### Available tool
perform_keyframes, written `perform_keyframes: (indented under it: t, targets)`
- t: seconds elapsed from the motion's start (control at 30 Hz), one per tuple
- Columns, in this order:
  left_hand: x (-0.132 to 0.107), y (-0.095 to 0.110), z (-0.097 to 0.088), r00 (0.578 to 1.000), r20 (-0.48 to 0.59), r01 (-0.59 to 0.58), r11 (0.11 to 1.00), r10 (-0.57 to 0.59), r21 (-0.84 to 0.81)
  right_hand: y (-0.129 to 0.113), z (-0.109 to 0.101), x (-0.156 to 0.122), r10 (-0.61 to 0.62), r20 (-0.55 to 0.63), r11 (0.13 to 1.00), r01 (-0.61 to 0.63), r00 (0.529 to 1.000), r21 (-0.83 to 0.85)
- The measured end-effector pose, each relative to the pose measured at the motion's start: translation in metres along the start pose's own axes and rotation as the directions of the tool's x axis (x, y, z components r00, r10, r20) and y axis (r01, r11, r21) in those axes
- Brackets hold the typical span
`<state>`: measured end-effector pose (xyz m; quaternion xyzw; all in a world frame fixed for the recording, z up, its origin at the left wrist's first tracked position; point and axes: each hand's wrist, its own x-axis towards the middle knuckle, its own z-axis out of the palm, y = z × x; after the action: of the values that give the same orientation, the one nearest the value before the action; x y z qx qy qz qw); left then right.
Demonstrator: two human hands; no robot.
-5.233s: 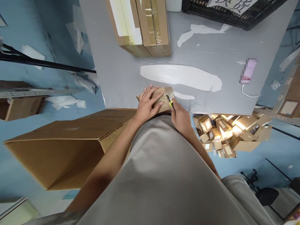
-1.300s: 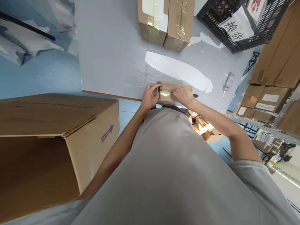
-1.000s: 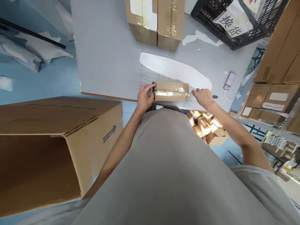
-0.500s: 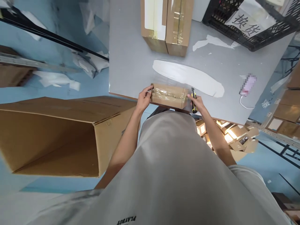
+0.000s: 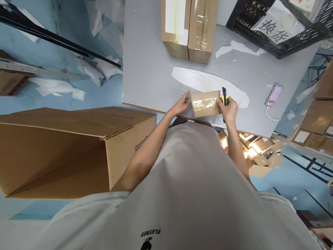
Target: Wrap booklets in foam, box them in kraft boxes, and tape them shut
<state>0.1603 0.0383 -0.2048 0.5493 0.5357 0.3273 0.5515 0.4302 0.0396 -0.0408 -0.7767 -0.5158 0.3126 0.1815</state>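
A small cardboard box (image 5: 206, 104) with clear tape across its face is tilted up at the table's near edge. My right hand (image 5: 229, 110) grips a black-and-yellow utility knife (image 5: 224, 94), and its thumb and fingers also pinch the box's right end. Beside the box's left end, my left hand (image 5: 182, 104) is open with its fingers stretched out; no clear contact with the box shows. Behind the box, a long white paper strip (image 5: 208, 81) lies on the grey table (image 5: 145, 69).
Two taped cartons (image 5: 201, 34) stand at the back of the table. A black plastic crate (image 5: 279, 53) sits at the back right, a pinkish device (image 5: 274, 94) with a cable at the right. A big open carton (image 5: 130, 149) is at my left; several small boxes (image 5: 260, 156) lie below right.
The small box has moved right and turned in my hands. My left hand has let go of its left end and its fingers have opened. My right hand has shifted right with the knife.
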Motion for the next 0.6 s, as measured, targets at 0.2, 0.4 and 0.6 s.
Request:
perform_keyframes:
  t: [0.2, 0.4, 0.6]
  targets:
    - [-0.006, 0.053, -0.034, 1.0, 0.01, -0.003, 0.999, 0.003, -0.033, -0.005, 0.008, -0.015, -0.083, -0.058, 0.954, 0.062, 0.995, -0.294]
    - [0.008, 0.089, -0.042, 0.992, 0.1, -0.076, 0.997, 0.078, -0.028, -0.038, -0.007, -0.076, -0.147, 0.12, 0.925, 0.18, 0.982, -0.334]
    - [0.014, 0.088, -0.047, 0.982, 0.116, -0.151, 0.988, 0.148, 0.015, -0.081, 0.023, -0.117, -0.13, 0.35, 0.86, 0.281, 0.928, -0.425]
